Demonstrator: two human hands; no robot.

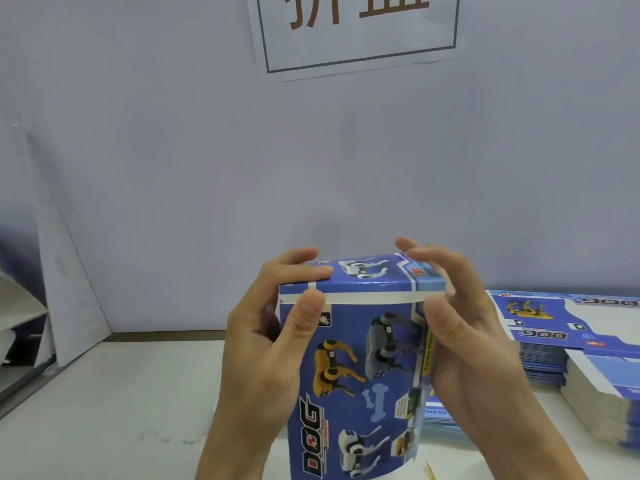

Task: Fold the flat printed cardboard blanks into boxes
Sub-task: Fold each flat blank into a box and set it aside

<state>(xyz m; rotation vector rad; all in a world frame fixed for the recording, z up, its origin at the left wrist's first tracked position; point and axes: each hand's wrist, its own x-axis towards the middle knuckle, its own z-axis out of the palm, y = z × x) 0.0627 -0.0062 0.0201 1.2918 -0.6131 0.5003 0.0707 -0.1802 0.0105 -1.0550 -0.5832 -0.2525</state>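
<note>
- Two hands hold one blue printed box (356,368) upright above the pale surface (104,403), near the middle of the view
- left hand (263,341) grips the box's left side: thumb pressed on the front panel just under the top edge, fingers (304,268) curled over onto the top flap
- right hand (464,334) grips the right side, thumb against the front corner, fingers curled over the top right end
- box front shows robot dogs, a bone and the word DOG; its top flap is folded down
- stacks of flat printed blanks (561,341) lie on the surface to the right, just behind the right hand
- a paper sign (356,32) hangs on the wall above
</note>
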